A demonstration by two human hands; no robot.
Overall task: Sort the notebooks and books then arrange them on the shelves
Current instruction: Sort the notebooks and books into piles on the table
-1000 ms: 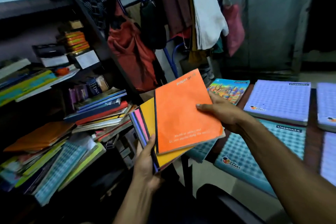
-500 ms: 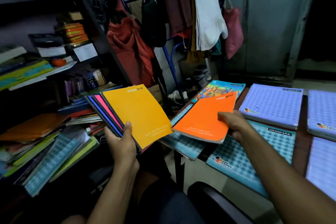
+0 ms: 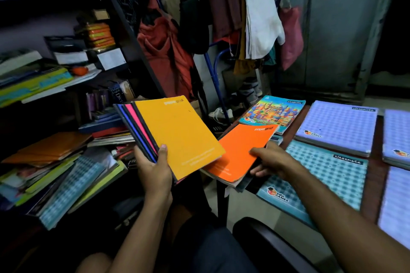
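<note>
Left hand gripping fanned notebooks, yellow on top. Right hand pinching orange notebook at table's left edge.

I see two bare forearms reaching in from the bottom edge of my view, with no sleeves on either as far up as the picture goes. The left hand and the right hand wear no gloves, rings, watch or bands that I can make out. Between the arms, the lap is covered in dark cloth, too dim to tell more.
</note>
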